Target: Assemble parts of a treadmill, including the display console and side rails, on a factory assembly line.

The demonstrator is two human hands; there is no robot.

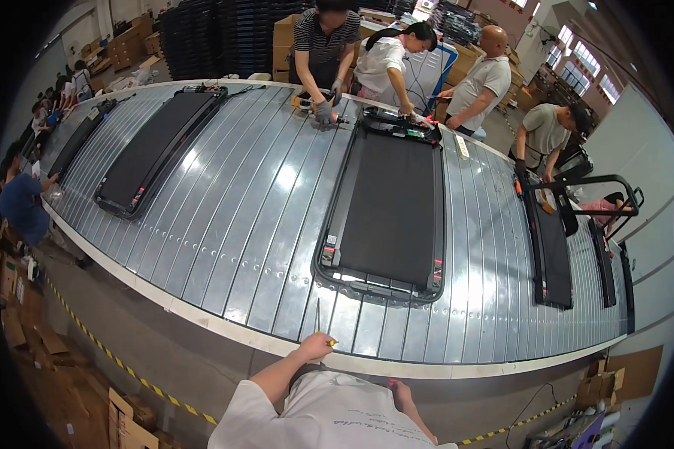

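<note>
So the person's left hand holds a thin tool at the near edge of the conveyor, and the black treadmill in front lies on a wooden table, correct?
Not quite. The left hand does hold a thin tool at the near edge, but the head view shows the black treadmill lying on the ribbed metal conveyor, not on a wooden table.

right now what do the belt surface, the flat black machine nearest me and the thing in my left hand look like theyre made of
Conveyor: bare metal slats, probably steel or aluminium, going by the grey sheen and glare streaks. Black machine: matte, rubbery-looking belt in a glossier frame, plastic or painted metal. Left hand holds a tool with a thin metal-looking shaft and a yellowish grip, likely plastic.
</note>
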